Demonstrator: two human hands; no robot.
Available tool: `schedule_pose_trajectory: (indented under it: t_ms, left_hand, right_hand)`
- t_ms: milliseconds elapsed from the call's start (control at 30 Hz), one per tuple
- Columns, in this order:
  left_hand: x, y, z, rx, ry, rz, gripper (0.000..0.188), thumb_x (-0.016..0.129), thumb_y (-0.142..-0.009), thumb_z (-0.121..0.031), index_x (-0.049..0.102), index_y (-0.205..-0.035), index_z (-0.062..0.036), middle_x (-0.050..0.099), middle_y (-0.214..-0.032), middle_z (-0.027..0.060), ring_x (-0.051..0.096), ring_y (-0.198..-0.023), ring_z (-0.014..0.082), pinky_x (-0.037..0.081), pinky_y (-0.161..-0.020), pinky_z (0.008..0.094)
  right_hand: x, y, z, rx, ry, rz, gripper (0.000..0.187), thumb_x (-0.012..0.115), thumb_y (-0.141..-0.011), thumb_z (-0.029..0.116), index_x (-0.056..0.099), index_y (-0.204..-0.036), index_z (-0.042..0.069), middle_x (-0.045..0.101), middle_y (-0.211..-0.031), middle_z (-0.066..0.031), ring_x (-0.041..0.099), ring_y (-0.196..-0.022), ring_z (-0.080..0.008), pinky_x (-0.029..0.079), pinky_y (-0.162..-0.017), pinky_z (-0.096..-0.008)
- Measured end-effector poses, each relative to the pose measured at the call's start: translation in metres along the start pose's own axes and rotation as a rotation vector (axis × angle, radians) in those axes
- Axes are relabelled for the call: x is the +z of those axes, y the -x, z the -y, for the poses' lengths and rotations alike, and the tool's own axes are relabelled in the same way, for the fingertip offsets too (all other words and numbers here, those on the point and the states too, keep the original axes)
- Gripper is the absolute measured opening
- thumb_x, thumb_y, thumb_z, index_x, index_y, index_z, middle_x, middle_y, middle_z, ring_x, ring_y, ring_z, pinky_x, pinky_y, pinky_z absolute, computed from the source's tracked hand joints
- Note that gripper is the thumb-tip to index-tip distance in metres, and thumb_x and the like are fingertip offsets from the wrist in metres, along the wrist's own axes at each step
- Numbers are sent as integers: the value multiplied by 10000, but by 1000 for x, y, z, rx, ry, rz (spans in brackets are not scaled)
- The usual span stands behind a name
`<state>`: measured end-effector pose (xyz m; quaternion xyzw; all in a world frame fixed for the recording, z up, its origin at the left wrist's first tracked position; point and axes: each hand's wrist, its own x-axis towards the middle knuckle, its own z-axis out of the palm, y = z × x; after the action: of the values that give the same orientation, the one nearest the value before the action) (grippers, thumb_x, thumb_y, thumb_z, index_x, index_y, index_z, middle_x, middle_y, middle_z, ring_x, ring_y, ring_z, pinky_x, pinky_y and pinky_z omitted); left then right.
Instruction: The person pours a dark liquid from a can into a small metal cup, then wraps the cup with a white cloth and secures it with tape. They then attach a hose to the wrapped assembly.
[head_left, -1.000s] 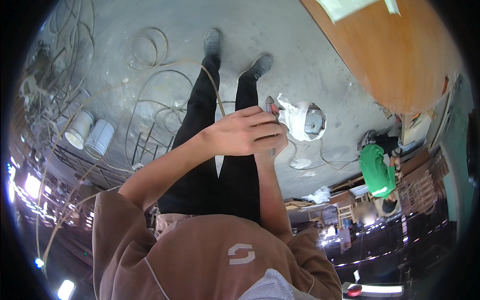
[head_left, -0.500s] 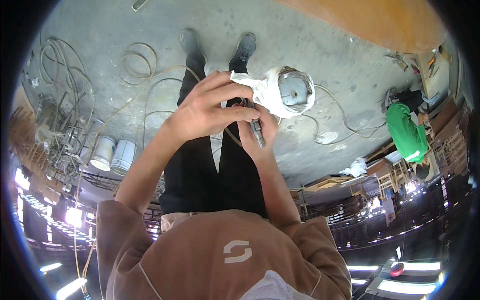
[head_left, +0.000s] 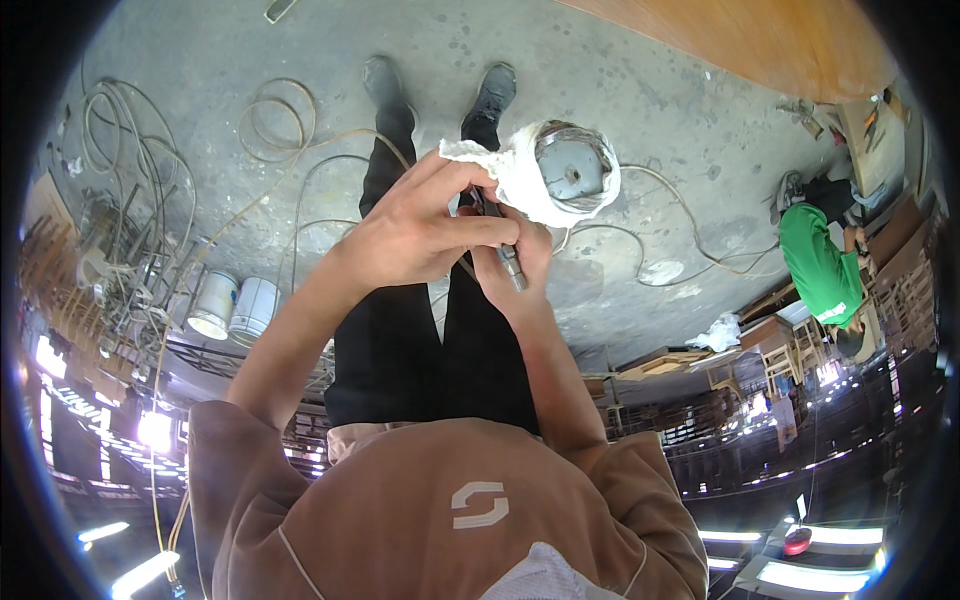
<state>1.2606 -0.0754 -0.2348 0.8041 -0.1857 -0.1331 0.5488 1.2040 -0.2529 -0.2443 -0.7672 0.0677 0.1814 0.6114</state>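
Note:
Between my hands is a metal spray gun (head_left: 514,268). A round cup with a grey, flat lid (head_left: 571,170) sits at its far right side, and a white cloth (head_left: 521,185) is wrapped around the cup. My right hand (head_left: 535,262) is closed around the gun's body from below. From the left, my left hand (head_left: 405,235) reaches over with bent fingers; one fingertip presses on the gun beside my right fingers, another lies by the cloth's loose end. My fingers hide much of the gun's middle. A thin hose (head_left: 372,133) runs up behind my left hand.
Hoses lie looped on the concrete floor (head_left: 620,90), one coil (head_left: 277,118) at far left. Two white buckets (head_left: 212,304) stand left, near a tangle of metal parts. A brown panel (head_left: 760,40) fills the upper right. A person in green (head_left: 818,262) works at far right.
The cup and cloth have shifted slightly left and up in the picture. Both hands keep their hold on the gun, with my left fingers moving a little.

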Motion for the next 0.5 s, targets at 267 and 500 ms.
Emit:
schedule_pose_trajectory:
  t_ms: [267,500]
  left_hand:
    - [0,13,-2,-30,25,-24,427,788,-676,43,784,-1014,-217,570,-1146,63,578,-994,274,504,-841,363]
    - [-4,21,-4,-34,48,-60,423,790,-665,36,782,-1016,-200,587,-1169,52,578,-997,269,507,-822,357]
  right_hand:
    - [6,1,10,46,-35,36,316,679,-847,-104,663,-1162,-97,760,-984,-138,758,-898,-200,585,-806,-311]
    - [13,1,16,83,-50,28,332,659,-830,-83,679,-1161,-65,746,-991,-160,737,-823,-221,557,-730,-329]
